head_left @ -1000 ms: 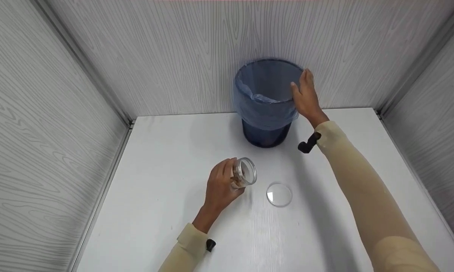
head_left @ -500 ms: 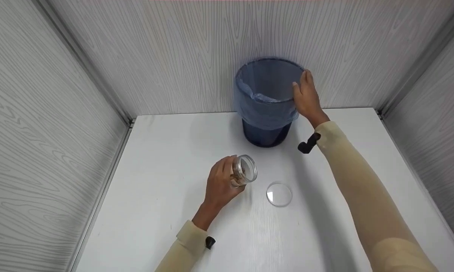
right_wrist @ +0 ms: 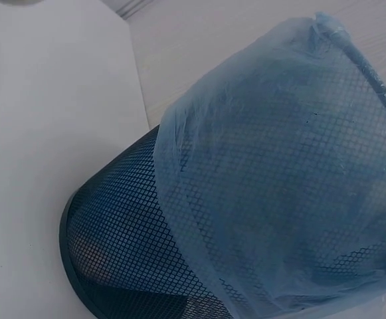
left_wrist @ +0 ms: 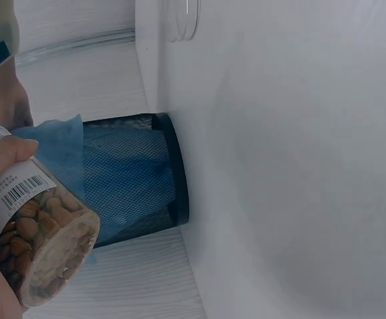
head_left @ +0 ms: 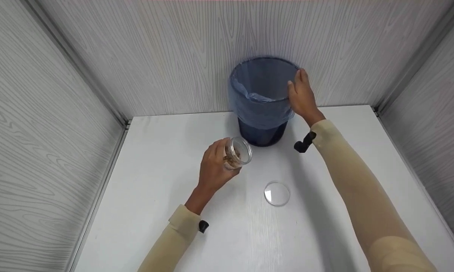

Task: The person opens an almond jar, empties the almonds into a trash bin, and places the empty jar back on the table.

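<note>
My left hand [head_left: 216, 166] grips a clear jar [head_left: 239, 153], tilted with its open mouth facing right and up. Brown almonds [left_wrist: 36, 229] show through its wall and base in the left wrist view, below a white barcode label [left_wrist: 23, 189]. My right hand [head_left: 303, 95] holds the right rim of a dark mesh trash bin [head_left: 262, 134], thumb at the inner side of the rim. A blue bag [right_wrist: 266, 153] lines the bin and folds over its outside. Only a bit of that hand shows in the right wrist view.
A round clear lid [head_left: 277, 193] lies flat on the white table [head_left: 155, 181], right of and nearer than the jar. The bin stands close to the grey wood-grain back wall [head_left: 181, 56]. Side walls [head_left: 42, 151] enclose the table left and right.
My left hand has raised the jar and carried it farther forward, toward the bin; the jar's mouth has turned slightly upward. My right hand stays on the bin rim, and the lid lies where it was.
</note>
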Available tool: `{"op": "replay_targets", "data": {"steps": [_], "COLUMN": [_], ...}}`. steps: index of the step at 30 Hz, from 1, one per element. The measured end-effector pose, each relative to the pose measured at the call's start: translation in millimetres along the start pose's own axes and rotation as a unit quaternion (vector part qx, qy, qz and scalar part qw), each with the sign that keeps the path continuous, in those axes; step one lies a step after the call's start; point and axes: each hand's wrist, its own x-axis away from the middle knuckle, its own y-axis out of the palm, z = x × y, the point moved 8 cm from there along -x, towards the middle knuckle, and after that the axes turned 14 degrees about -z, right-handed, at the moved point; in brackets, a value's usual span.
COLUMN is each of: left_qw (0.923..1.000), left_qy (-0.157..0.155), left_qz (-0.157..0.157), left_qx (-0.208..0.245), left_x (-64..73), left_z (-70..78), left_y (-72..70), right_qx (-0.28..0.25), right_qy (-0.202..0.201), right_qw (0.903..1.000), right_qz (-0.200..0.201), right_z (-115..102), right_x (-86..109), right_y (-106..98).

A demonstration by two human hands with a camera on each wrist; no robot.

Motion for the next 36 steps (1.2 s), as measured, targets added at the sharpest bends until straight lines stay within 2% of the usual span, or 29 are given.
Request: {"op": "replay_targets", "data": {"steps": [10, 19, 29, 36], "left_qw": [0.9998, 0.9997, 0.9996, 0.9989], "left_qy": [0.012, 0.018, 0.004, 0.002], "left_qz": [0.013, 0.018, 0.026, 0.033], "left_qx": [-0.001, 0.003, -0.001, -0.032], "left_x": [-38.1, -64.4, -95.5, -106.3], "left_z": [-2.3, -3.6, -10.2, -13.3], "left_y": [-27.2, -39.7, -54.2, -66.1], "right_qx": [0.013, 0.014, 0.003, -0.006], "right_qy": [0.006, 0.006, 0.010, 0.015], "right_qw": [0.9999, 0.9999, 0.9999, 0.9994], "right_qz": [-0.001, 0.002, -0.007, -0.032], "right_z": [0.6, -0.8, 2.0, 0.3], "right_x": [2.5, 4.0, 3.3, 2.3], "right_y": [-3.7, -5.3, -4.3, -0.4]}}
